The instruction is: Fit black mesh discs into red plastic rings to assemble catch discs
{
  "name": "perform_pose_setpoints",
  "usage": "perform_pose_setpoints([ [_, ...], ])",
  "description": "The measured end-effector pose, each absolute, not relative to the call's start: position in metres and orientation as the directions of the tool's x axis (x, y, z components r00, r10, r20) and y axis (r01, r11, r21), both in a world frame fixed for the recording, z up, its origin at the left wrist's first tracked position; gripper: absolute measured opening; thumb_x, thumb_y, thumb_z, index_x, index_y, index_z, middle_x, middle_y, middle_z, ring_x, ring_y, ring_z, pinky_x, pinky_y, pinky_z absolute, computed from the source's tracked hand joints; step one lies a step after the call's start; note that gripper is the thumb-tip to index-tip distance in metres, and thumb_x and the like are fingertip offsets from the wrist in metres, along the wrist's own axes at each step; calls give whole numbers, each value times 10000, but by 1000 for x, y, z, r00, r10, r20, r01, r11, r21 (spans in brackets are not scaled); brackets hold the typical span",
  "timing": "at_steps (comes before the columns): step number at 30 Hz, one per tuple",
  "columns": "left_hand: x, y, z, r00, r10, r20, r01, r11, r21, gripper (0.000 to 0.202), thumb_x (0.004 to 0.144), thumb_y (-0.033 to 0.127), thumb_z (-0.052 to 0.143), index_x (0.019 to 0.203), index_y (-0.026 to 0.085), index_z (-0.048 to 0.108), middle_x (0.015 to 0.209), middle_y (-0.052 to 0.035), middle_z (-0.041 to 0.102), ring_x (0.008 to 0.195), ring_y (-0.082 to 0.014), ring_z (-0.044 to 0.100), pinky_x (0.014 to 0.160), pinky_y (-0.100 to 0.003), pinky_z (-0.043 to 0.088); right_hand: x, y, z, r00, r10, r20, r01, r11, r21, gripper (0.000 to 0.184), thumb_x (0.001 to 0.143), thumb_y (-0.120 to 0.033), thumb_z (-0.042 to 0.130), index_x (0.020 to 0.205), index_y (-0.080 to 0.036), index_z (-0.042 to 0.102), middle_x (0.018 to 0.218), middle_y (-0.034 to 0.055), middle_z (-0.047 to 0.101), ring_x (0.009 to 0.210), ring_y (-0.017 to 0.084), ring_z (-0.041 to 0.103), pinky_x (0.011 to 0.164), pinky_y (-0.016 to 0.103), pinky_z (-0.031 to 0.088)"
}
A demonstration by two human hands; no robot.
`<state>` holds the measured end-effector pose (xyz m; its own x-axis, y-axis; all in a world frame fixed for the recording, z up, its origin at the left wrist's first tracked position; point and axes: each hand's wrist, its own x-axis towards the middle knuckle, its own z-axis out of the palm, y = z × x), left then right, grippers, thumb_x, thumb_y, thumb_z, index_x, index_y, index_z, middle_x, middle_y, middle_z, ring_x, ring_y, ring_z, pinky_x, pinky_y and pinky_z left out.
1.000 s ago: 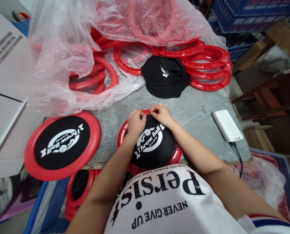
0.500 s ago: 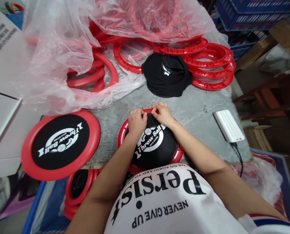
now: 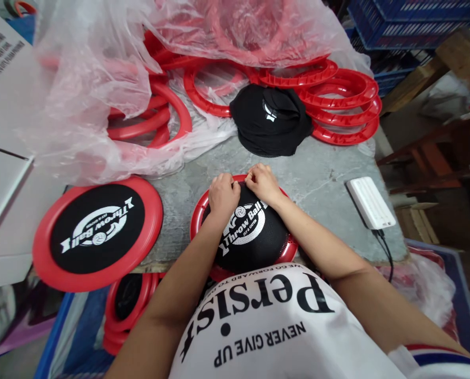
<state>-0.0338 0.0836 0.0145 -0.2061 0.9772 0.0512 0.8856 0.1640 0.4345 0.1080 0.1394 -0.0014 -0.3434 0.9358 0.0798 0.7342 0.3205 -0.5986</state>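
The red ring lies at the near edge of the desk, its near side overhanging toward the person's body. A black mesh cover printed "Throw Ball" lies domed over it. Both hands meet at the ring's far rim. The left hand is curled, with its fingertips closed on the fabric edge and its palm resting on the cover, which seems to pin the cloth flat. The right hand is just beside it, its fingers bent and pinching the same edge right where cloth meets the red rim. With the hands this close together, the pull falls on 1 short stretch of hem. The ring lies close to the body, so both forearms pass over the cover.

To the left lies 1 finished disc with its cover drawn taut, partly overhanging the desk. More discs are stacked below the edge. A heap of black covers sits beyond the hands within arm's reach. Bare red rings spill from a clear plastic bag behind it. A white power bank with a cable lies well to the right, and a white carton stands at the left.
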Motion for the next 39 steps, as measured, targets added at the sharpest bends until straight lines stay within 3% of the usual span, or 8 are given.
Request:
perform_pose_setpoints([
  [5,-33,84,15,-214,975,62,878,164,450,116,925,189,522,819,236,535,972,-89,669,1012,-281,610,903,-393,468,107,139,-2,-332,940,77,762,316,-565,159,933,-213,516,809,-204,616,1043,126,667,1023,290,551,985,436,434],
  [15,-33,81,16,-162,981,104,879,96,467,146,894,117,510,815,232,555,958,-96,665,1031,-299,612,922,-411,461,107,143,-5,-316,945,79,717,293,-633,128,841,-150,564,736,-216,593,984,102,655,1004,276,560,983,440,447],
  [18,-37,80,15,-170,981,94,851,98,517,139,915,155,537,801,231,556,945,-85,659,1018,-282,611,937,-404,462,110,141,-4,-289,953,95,689,276,-670,62,821,-163,601,836,-212,635,1027,91,660,1026,273,569,989,441,461],
  [22,-46,82,17,-137,990,21,787,96,610,163,892,221,650,757,223,559,938,-60,652,974,-249,617,944,-394,476,112,140,2,-313,939,141,629,316,-710,199,817,-137,587,992,-191,665,1132,110,668,1114,277,576,1043,455,457],
  [30,-64,83,26,-14,997,-79,710,65,702,142,816,102,657,750,212,596,915,-22,640,873,-193,619,903,-358,502,92,155,17,-590,807,25,545,421,-725,140,749,-90,644,777,-204,722,1051,70,719,1098,250,633,1108,461,414],
  [35,-62,75,21,-17,1000,7,737,8,675,158,812,107,672,746,216,579,969,-40,654,972,-214,622,968,-374,495,95,154,9,-539,841,42,493,356,-794,157,719,-71,630,741,-199,719,1112,63,715,1085,219,645,1094,424,435],
  [39,-59,73,18,-76,996,45,724,24,689,111,842,136,639,765,210,607,981,-47,644,963,-207,627,958,-365,505,99,152,6,-540,839,62,497,378,-781,110,705,-102,686,729,-208,704,1100,54,708,1111,236,626,1107,462,415],
])
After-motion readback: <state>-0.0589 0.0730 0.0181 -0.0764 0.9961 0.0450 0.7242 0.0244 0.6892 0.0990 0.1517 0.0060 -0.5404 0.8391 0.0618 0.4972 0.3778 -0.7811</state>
